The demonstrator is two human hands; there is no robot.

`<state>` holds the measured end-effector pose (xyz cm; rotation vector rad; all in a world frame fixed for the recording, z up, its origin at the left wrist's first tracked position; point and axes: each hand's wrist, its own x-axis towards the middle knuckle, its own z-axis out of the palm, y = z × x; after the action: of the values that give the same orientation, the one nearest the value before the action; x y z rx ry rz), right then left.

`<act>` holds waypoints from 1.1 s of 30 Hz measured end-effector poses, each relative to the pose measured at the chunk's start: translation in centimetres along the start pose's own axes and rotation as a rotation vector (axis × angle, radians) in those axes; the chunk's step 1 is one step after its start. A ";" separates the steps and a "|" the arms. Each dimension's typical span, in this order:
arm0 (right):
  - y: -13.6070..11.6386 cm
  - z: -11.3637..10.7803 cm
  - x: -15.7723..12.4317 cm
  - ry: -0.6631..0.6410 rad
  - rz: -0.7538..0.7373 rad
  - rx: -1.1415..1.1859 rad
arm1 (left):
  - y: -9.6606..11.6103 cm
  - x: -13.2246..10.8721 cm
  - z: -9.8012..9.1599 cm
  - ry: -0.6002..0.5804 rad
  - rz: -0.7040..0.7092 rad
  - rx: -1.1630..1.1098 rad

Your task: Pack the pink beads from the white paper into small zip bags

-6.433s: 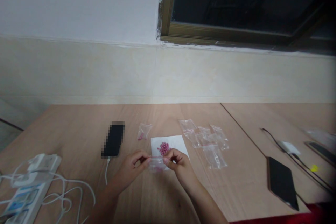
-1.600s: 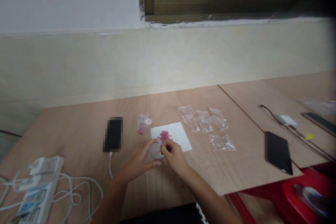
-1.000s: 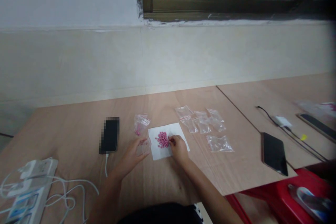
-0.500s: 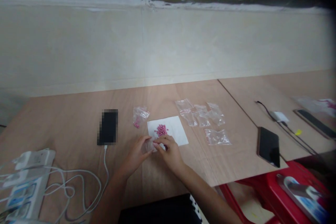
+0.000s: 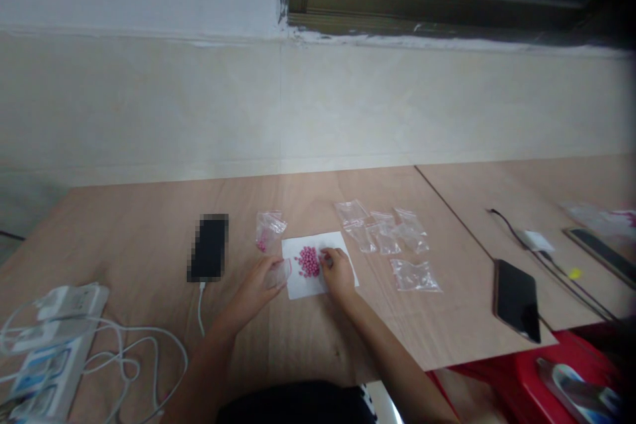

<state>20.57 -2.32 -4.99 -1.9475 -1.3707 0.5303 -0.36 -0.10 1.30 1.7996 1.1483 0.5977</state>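
Observation:
My left hand (image 5: 260, 285) grips a small clear zip bag (image 5: 282, 273) between thumb and fingers, at the left edge of a white sheet of paper (image 5: 298, 289). On that sheet lies a loose pile of pink beads (image 5: 309, 261). At the pile's right side, my right hand (image 5: 340, 273) has its fingertips drawn together in a pinch; whatever is between them is too small to make out. Behind my left hand rests another clear zip bag (image 5: 269, 226) with a few pink beads in its bottom.
Several clear zip bags (image 5: 384, 233) lie right of the paper, one bag (image 5: 416, 276) nearer me. A charging phone (image 5: 209, 248) is at left, beside a power strip (image 5: 54, 344) with white cables. Another phone (image 5: 517, 300) lies near the right edge; a red stool (image 5: 561, 361) stands below.
My right hand has left the bag at my left hand and moved right to the bead pile. The bead pile looks more spread out. The camera view has tilted up slightly.

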 end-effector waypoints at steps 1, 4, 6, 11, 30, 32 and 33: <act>-0.1 0.0 -0.1 -0.009 -0.010 0.000 | -0.1 -0.1 0.1 0.002 -0.002 0.004; -0.2 -0.1 -0.1 -0.035 -0.023 0.008 | -0.4 -0.4 0.3 -0.010 -0.013 0.012; -0.2 -0.3 0.0 -0.025 -0.010 0.030 | -0.6 -0.8 0.5 -0.022 -0.032 0.007; -1.9 -1.6 -0.6 0.024 0.012 0.136 | -0.9 -1.1 1.1 -0.021 -0.047 -0.014; -0.5 0.6 2.6 -0.058 -0.070 0.025 | 0.5 -0.9 0.3 0.010 -0.024 -0.040; -0.1 1.0 2.7 -0.077 -0.059 0.021 | 0.3 -1.2 0.3 0.006 -0.041 -0.044; 0.1 1.1 2.8 -0.085 -0.048 0.020 | 0.2 -1.3 0.3 0.004 -0.048 -0.043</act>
<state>20.92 0.60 -5.63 -1.8902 -1.4563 0.6074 -0.60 -1.39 1.38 1.7308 1.1692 0.5935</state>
